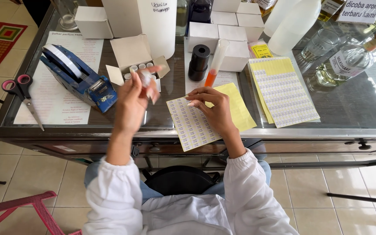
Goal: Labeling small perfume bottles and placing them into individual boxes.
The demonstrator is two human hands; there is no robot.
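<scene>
The left hand [135, 98] is raised above the front edge of the glass table [353, 109], fingers closed around a small clear vial [146, 79]. The vial sits at the fingertips, blurred, so its finer detail cannot be told. Just behind this hand stands an open white box [133, 54] with several more vials upright inside.

The right hand [212, 106] rests palm down on a label sheet [192, 124] that lies at the front edge of the table, partly overhanging it. Its fingers are curled, the fingertips pressing on the sheet; whether they pinch a label cannot be told. A yellow backing sheet [240, 109] lies under the hand's far side.

Towards the left edge sit a blue tape dispenser [77, 76] and scissors [20, 91]. A second label sheet [283, 91] lies to the right. A black cylinder [199, 63] stands behind the right hand.
</scene>
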